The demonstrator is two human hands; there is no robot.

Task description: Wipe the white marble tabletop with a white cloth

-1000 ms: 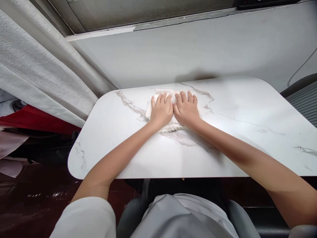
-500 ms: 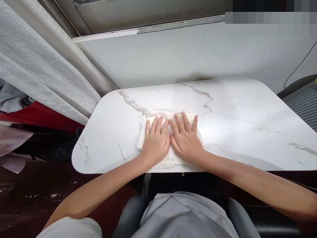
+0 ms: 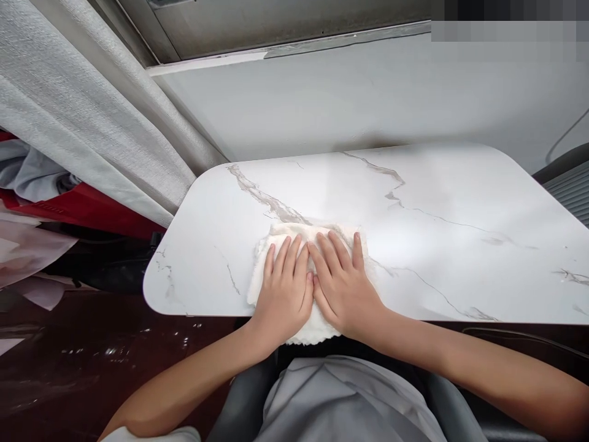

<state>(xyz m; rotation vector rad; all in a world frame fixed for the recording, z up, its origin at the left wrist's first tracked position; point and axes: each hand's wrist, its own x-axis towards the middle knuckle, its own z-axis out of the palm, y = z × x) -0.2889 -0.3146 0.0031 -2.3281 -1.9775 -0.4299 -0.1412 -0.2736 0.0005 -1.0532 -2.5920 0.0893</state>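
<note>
A cream-white fluffy cloth (image 3: 317, 325) lies flat near the front edge of the white marble-patterned table (image 3: 437, 245), its near end reaching past that edge. My left hand (image 3: 285, 288) rests palm down on the cloth's left half, fingers stretched out and pointing away from me. Flat on the right half lies my right hand (image 3: 347, 285), its fingers spread. The thumbs and index fingers of both hands come close together at the middle. Both palms hide much of the cloth.
A grey-white curtain (image 3: 105, 116) hangs at the left, beside a red bag or box (image 3: 87, 209) with cloth items. Behind the table stands a pale wall (image 3: 299, 104). A grey ribbed object (image 3: 573, 193) stands beyond the right edge.
Both hands have moved toward me, and the cloth has slid with them, so its near end now hangs over the table's front edge. The view has shifted slightly.
</note>
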